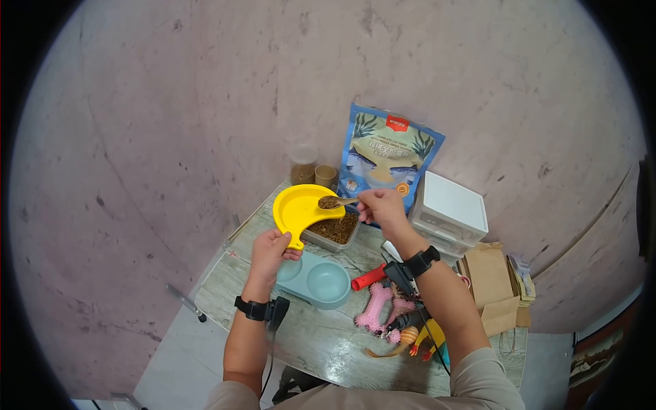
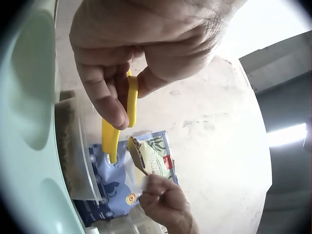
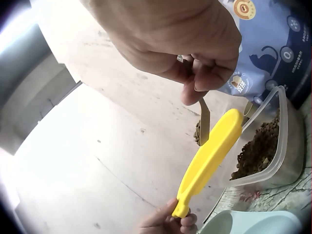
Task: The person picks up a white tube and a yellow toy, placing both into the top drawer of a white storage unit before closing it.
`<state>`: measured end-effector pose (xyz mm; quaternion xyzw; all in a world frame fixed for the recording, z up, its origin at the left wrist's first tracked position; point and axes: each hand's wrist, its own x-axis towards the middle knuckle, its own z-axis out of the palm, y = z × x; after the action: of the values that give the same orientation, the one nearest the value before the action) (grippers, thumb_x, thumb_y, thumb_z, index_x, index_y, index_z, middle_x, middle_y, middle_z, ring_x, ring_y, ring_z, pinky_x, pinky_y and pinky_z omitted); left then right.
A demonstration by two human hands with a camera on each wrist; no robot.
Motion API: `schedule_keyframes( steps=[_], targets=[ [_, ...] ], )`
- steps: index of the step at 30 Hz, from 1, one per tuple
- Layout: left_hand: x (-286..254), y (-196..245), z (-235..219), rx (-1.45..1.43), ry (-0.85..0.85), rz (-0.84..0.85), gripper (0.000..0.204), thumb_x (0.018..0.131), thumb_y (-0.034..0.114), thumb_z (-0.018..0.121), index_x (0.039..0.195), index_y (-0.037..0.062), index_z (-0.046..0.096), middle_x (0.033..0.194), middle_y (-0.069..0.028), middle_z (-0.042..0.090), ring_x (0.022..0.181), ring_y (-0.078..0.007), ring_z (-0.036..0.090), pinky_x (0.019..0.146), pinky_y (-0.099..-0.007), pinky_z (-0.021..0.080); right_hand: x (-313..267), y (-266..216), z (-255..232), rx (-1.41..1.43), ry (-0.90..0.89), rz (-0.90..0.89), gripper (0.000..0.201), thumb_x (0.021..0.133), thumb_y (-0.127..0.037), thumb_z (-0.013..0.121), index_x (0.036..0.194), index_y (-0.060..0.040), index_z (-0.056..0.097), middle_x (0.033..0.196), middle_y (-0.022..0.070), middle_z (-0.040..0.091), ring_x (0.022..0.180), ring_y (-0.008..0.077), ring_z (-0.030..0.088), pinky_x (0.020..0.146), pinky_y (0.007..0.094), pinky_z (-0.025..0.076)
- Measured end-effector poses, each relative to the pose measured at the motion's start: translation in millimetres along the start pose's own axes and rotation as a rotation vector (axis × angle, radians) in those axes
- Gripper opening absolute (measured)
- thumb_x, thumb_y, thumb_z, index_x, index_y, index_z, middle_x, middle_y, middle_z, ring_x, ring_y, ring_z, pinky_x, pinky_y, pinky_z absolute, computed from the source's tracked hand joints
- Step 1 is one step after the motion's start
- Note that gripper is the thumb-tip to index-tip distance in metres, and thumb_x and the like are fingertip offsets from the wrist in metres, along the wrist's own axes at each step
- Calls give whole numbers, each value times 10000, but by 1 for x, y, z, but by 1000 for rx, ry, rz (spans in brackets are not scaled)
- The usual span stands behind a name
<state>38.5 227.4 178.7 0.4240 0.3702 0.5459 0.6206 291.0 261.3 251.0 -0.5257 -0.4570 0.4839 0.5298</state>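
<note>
My left hand (image 1: pixel 270 254) pinches the narrow lower end of a yellow crescent-shaped dish (image 1: pixel 290 205), held up above the table. My right hand (image 1: pixel 384 208) grips the handle of a spoon (image 1: pixel 330 203) heaped with brown kibble, its bowl over the right part of the dish. Below and behind the dish is a clear container (image 3: pixel 283 146) of kibble (image 1: pixel 335 229). In the right wrist view the spoon (image 3: pixel 204 122) is beside the upper end of the yellow dish (image 3: pixel 209 156). The left wrist view shows the left hand (image 2: pixel 146 53) close up.
A light blue double bowl (image 1: pixel 328 283) lies in front of the container. A blue food bag (image 1: pixel 386 154), a jar (image 1: pixel 303 167) and a brown cup (image 1: pixel 326 175) stand at the back. White drawers (image 1: pixel 451 208), paper bags (image 1: pixel 488 273), a red tube (image 1: pixel 369 277) and pink toys (image 1: pixel 372 307) are at the right.
</note>
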Motion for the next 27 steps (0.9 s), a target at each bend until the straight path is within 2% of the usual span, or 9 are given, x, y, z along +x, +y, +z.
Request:
schedule_keyframes(
  steps=[2, 4, 6, 8, 13, 15, 20, 23, 27],
  targets=[
    [0, -5, 1, 0, -49, -49, 197, 945, 141, 524, 990, -45, 572, 807, -128, 667, 641, -159, 655, 578, -243, 542, 3, 6, 13, -67, -8, -47, 160, 863, -121, 598, 850, 28, 654, 671, 57, 641, 495, 128, 611, 448, 245, 460],
    [-1, -6, 1, -11, -56, -52, 195, 949, 143, 518, 983, -41, 573, 833, -134, 674, 643, -147, 653, 580, -231, 538, 9, 20, 24, -275, -35, -304, 194, 868, -137, 592, 883, 43, 663, 655, 62, 638, 487, 124, 616, 459, 269, 476],
    [0, -9, -1, -25, -59, -54, 194, 952, 144, 513, 977, -38, 574, 859, -140, 680, 646, -135, 651, 581, -219, 535, -1, 13, 30, -453, -42, -376, 186, 864, -135, 603, 940, 21, 668, 707, 112, 662, 563, 189, 654, 528, 313, 504],
    [2, -12, -4, -42, -62, -64, 197, 956, 145, 505, 980, -39, 573, 877, -145, 683, 646, -135, 650, 583, -217, 534, -3, 16, 30, -854, -47, -1012, 156, 859, -103, 632, 959, 11, 672, 752, 111, 667, 626, 179, 647, 550, 298, 499],
    [6, -15, -6, -46, -22, -74, 200, 957, 145, 503, 990, -40, 570, 861, -138, 678, 638, -140, 646, 590, -228, 538, 3, 24, 22, -689, 79, -927, 148, 870, -96, 625, 965, 6, 674, 775, 103, 665, 630, 161, 628, 559, 288, 494],
    [6, -12, -8, -37, -4, -74, 196, 955, 141, 504, 992, -40, 569, 848, -133, 676, 634, -143, 645, 592, -234, 540, 4, 21, 14, -332, 186, -519, 167, 896, -116, 607, 968, 21, 671, 759, 61, 652, 601, 112, 603, 538, 250, 484],
    [6, -7, -8, -56, 102, -15, 172, 952, 125, 508, 972, -36, 564, 807, -122, 663, 628, -153, 644, 590, -246, 544, 14, 42, -9, -417, 246, -438, 205, 905, -157, 605, 965, 27, 670, 716, 39, 637, 583, 74, 587, 518, 226, 471],
    [7, -11, -11, -70, 102, 0, 171, 954, 128, 507, 963, -34, 561, 810, -126, 663, 629, -155, 645, 591, -247, 545, 6, 55, -6, -803, 85, -623, 166, 846, -126, 601, 925, -2, 679, 857, 204, 653, 811, 376, 633, 710, 413, 502],
    [9, -14, -13, -72, 105, 3, 170, 955, 130, 509, 961, -33, 558, 812, -130, 664, 630, -157, 646, 591, -248, 546, 1, 59, 0, -869, -42, -607, 166, 835, -127, 605, 911, -1, 683, 851, 201, 656, 792, 365, 638, 707, 418, 504]
  ],
)
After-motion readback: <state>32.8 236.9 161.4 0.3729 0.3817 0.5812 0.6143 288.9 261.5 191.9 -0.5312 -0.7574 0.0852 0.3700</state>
